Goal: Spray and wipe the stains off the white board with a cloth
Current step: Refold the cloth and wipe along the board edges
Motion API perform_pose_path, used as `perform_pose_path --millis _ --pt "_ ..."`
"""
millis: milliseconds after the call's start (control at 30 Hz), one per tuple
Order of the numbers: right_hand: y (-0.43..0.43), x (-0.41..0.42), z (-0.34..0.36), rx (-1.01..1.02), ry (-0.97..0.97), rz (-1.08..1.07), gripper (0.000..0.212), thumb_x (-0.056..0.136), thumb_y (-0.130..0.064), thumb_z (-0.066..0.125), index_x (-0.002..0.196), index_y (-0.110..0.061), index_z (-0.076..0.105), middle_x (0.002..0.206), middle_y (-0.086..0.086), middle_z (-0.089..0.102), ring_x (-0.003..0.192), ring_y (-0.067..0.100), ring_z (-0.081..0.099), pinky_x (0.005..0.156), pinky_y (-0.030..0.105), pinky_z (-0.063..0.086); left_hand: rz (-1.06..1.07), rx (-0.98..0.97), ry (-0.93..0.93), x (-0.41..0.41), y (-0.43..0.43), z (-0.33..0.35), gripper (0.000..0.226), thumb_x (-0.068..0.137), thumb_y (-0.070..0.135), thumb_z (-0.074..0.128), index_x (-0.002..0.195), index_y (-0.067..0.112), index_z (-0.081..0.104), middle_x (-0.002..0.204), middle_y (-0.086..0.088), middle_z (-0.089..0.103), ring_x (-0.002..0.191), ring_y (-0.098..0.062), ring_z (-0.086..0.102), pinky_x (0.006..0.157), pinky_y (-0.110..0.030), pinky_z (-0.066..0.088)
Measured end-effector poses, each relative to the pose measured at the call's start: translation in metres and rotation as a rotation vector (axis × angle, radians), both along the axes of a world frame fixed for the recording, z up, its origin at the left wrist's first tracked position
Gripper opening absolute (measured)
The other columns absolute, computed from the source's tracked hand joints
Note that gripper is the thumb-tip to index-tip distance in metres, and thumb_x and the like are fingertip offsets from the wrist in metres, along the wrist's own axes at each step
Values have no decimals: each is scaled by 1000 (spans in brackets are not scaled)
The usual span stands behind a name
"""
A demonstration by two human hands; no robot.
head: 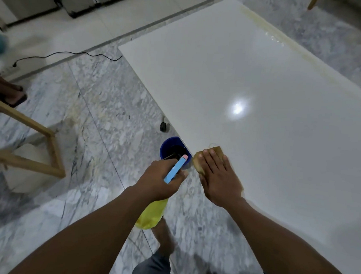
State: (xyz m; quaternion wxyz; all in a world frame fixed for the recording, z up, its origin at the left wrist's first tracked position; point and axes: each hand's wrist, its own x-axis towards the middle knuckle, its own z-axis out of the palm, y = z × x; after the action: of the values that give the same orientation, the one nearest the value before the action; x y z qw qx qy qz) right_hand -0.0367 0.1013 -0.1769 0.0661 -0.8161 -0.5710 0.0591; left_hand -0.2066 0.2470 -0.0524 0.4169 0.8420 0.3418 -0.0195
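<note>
Cloth [197,162] under right hand [219,180], bottle [151,214] in left hand [159,183]

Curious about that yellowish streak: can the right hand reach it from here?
Probably not: right hand presses the cloth at the white board's near edge; the streak lies along the far edge.

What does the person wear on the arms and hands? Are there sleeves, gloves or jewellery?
Nothing is visible. The left hand and right hand show no gloves, rings or watch. The left forearm and right forearm show no sleeve.
</note>
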Motion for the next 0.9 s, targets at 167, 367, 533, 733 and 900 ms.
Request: perform_pose_path --millis 167,367,533,733,900 --pt "-56 -4 -1 16 20 38 61 104 -41 30 159 -17 19 166 3 18 155 21 7 123 49 16 45 24 -23 -4 -68 -2 33 101 34 69 79 12 57 71 -15 63 65 -38 63 66 -59 58" --pt "-134 -7 -1 25 33 69 62 103 -41 30 159 -17 18 167 3 16 155 21 5 123 50 16 89 22 3 -8 -156 -4 36 101 36 69 76 15 55 71 -12 64 66 -35 69 68 -58 59" --pt "-192 -14 -2 31 40 73 61 102 -38 34 158 -16 23 166 5 19 155 23 8 121 52 19 77 -40 8 -12 -213 -1 37 99 40 68 80 11 57 72 -13 64 67 -36 68 68 -60 61" --pt "-238 -20 1 40 40 72 60 102 -38 34 157 -16 25 166 5 19 155 23 9 121 52 20 24 -5 37 -15 -248 -1 33 99 41 68 76 23 54 74 -10 66 67 -33 70 69 -58 60" --pt "-279 -30 0 13 21 25 59 104 -39 32 158 -17 22 167 3 16 155 21 5 122 50 17 1 -30 25 -30 -274 -6 30 100 36 70 78 19 58 72 -9 66 66 -33 70 68 -56 61"
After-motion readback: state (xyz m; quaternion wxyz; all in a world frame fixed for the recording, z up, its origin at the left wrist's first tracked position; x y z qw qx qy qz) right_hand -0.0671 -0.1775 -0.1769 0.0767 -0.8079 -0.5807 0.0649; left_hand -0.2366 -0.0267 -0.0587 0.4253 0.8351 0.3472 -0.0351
